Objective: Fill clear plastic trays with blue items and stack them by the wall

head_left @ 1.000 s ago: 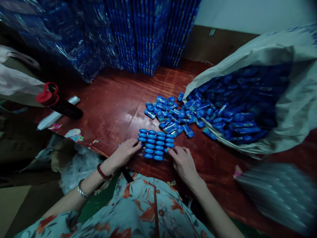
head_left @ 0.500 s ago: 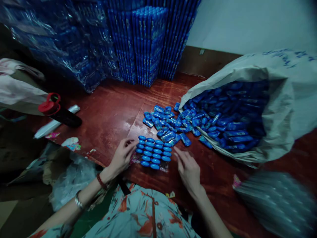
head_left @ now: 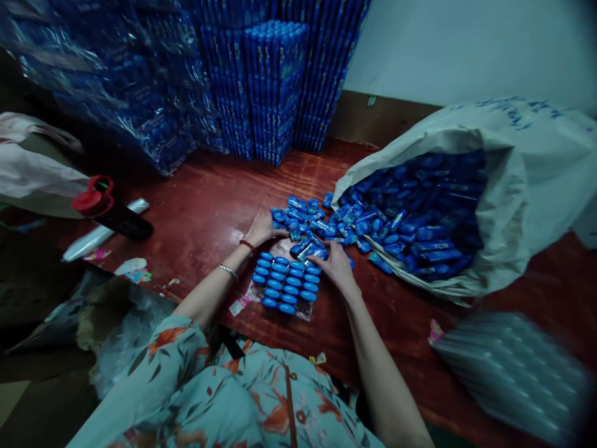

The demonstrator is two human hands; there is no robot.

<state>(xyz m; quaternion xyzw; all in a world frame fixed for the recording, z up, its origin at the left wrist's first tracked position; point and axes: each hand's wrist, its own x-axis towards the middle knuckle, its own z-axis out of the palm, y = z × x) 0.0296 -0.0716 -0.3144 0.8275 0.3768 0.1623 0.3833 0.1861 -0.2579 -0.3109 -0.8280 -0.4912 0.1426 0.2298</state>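
Note:
My left hand [head_left: 263, 230] reaches to the left edge of a loose pile of small blue wrapped packs [head_left: 321, 228], its thumb and fingers apart. On the near side of that pile, my right hand [head_left: 337, 265] has its fingers spread against a blue pack [head_left: 311, 251], with no firm grip visible. Between my forearms stands a block of blue packs [head_left: 285, 282], their oval ends facing up in close rows. Clear plastic film [head_left: 305, 309] shows under the block. Some fingertips are hidden among the packs.
A large white sack [head_left: 504, 186] lies open on the right, spilling blue packs onto the red-brown table [head_left: 209, 205]. Tall stacks of blue packs [head_left: 275, 93] stand behind. A red-lidded dark bottle [head_left: 116, 214] is at left; a clear ridged plastic stack [head_left: 513, 373] is at right.
Both hands have left the sides of the standing block and moved forward to the loose pile. The block stays upright on the table. The view has shifted slightly.

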